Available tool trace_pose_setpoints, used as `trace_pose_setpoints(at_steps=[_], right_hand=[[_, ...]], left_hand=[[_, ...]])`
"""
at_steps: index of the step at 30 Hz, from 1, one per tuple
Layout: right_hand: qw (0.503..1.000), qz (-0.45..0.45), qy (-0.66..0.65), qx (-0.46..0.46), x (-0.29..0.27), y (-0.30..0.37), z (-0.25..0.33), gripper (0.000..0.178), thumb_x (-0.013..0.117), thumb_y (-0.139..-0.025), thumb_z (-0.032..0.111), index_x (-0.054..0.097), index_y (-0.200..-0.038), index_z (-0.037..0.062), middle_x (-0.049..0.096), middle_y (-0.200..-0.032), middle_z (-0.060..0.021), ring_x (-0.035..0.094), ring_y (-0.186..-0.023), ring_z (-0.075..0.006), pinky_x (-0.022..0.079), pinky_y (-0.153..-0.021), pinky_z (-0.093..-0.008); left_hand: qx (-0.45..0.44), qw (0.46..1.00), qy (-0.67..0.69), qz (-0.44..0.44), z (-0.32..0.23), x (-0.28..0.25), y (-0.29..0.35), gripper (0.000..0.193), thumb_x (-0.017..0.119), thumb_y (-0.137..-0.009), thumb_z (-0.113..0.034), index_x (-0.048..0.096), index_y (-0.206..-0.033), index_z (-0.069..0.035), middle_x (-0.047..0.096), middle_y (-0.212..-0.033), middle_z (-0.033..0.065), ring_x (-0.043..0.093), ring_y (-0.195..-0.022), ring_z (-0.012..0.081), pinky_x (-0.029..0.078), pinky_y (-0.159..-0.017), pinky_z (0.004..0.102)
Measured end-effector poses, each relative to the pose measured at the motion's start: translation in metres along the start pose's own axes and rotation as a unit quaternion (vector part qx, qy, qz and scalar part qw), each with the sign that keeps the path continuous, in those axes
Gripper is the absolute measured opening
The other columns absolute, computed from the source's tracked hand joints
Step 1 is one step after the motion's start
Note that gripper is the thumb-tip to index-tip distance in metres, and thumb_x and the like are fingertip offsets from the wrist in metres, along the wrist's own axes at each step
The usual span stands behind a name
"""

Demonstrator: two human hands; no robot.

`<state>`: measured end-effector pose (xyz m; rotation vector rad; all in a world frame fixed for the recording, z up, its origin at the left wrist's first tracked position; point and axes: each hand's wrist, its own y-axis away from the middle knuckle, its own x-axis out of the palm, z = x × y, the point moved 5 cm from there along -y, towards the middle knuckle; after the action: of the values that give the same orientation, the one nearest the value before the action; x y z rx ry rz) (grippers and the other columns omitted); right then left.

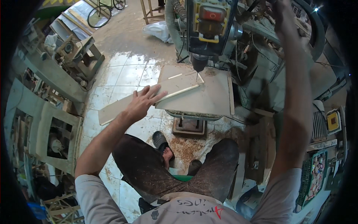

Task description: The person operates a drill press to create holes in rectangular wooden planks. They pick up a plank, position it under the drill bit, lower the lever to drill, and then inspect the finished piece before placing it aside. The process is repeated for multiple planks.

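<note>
My left hand (143,101) lies with fingers spread on a long, flat wooden board (121,106), which sits at an angle across a drill press table panel (214,95). Pale wooden strips (182,91) run along the board's edges near its far end. Above that end hangs the drill chuck (199,62), its thin bit (197,76) pointing down at the board; whether the tip touches is too small to tell. My right hand (282,9) is raised at the top right, beside the drill press head (210,28). Its fingers are dark and cut off, so its grip is hidden.
Sawdust (186,149) covers the floor around the press base (189,127). Wooden machine stands (56,138) line the left side. A green crate (315,175) of small pieces stands at the right. Farther off are a white plastic bag (158,30) and a bicycle (100,15).
</note>
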<state>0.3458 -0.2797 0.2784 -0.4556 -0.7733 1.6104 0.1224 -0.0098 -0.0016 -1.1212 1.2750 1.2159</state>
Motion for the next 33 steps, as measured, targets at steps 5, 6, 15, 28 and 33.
trace_pose_setpoints(at_steps=[5, 6, 15, 28, 33], right_hand=[[0.99, 0.121, 0.066, -0.019, 0.029, 0.153, -0.005, 0.036, 0.054, -0.09, 0.01, 0.047, -0.125, 0.0028, 0.05, -0.123, -0.0088, 0.049, -0.109, -0.0165, 0.041, -0.093, -0.0308], [0.987, 0.149, 0.032, 0.043, 0.027, 0.199, -0.014, 0.029, 0.056, -0.089, 0.005, 0.05, -0.117, 0.0038, 0.051, -0.119, -0.0069, 0.05, -0.105, -0.0143, 0.042, -0.09, -0.029], [0.699, 0.371, -0.251, 0.557, 0.101, 0.491, -0.031, 0.064, 0.069, -0.085, 0.029, 0.039, -0.129, -0.0058, 0.057, -0.114, -0.0197, 0.055, -0.11, -0.0239, 0.043, -0.094, -0.034], [0.698, 0.345, -0.248, 0.576, 0.044, 0.516, -0.018, 0.038, 0.06, -0.091, 0.017, 0.047, -0.121, -0.0012, 0.06, -0.105, -0.0082, 0.059, -0.09, -0.0143, 0.05, -0.076, -0.0274], [0.745, 0.327, -0.086, 0.575, -0.052, 0.451, -0.034, 0.032, 0.062, -0.089, 0.013, 0.053, -0.118, 0.0032, 0.064, -0.092, -0.0022, 0.059, -0.078, -0.0062, 0.049, -0.068, -0.0243]], left_hand=[[0.01, 0.999, 0.033, 0.004, -0.013, -0.006, 0.009, 0.087, 0.047, -0.07, 0.016, 0.03, -0.143, -0.028, 0.027, -0.147, 0.0101, 0.038, -0.125, 0.0369, 0.045, -0.092, 0.0552], [0.036, 0.999, 0.028, -0.016, -0.019, -0.007, 0.008, 0.088, 0.051, -0.068, 0.014, 0.03, -0.144, -0.026, 0.03, -0.143, 0.0124, 0.043, -0.117, 0.0369, 0.048, -0.086, 0.0497], [-0.008, 0.999, 0.041, -0.01, -0.081, -0.013, 0.013, 0.088, 0.058, -0.063, 0.007, 0.026, -0.143, -0.014, 0.034, -0.133, 0.0201, 0.049, -0.103, 0.0431, 0.053, -0.073, 0.0452], [-0.057, 0.994, 0.091, 0.021, -0.096, -0.016, 0.013, 0.083, 0.06, -0.08, -0.055, 0.033, -0.135, 0.001, 0.041, -0.121, 0.0223, 0.052, -0.104, 0.0399, 0.05, -0.081, 0.0463], [0.025, 0.997, 0.073, 0.004, -0.073, -0.024, -0.003, 0.088, 0.058, -0.076, -0.066, 0.04, -0.133, -0.002, 0.04, -0.128, 0.0206, 0.041, -0.121, 0.0389, 0.034, -0.098, 0.0603]])
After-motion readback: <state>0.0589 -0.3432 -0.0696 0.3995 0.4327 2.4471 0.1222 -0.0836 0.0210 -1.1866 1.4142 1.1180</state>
